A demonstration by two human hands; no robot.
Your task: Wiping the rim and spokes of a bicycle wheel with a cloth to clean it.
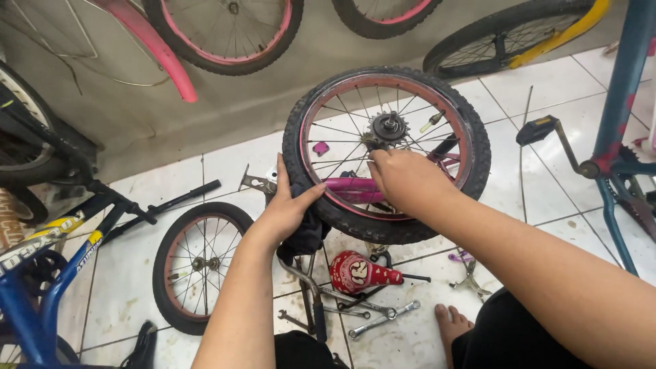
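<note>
From my feed, the wheel [387, 154] has a matt black knobby rubber tyre, dusty and rough, around a pinkish painted metal rim with thin shiny steel spokes. The sprocket [389, 127] at the hub looks like dull greasy metal. My left hand [287, 208] presses a dark soft cloth [305, 232] against the tyre. Near me, chrome wrenches [383, 319] gleam on the glossy white floor tiles [123, 273], which are smudged with grime.

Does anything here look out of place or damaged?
Yes. A second small wheel lies flat on the tiled floor, spanners and a red saddle lie scattered beside it, and the held wheel has a worn, grimy rim.
</note>
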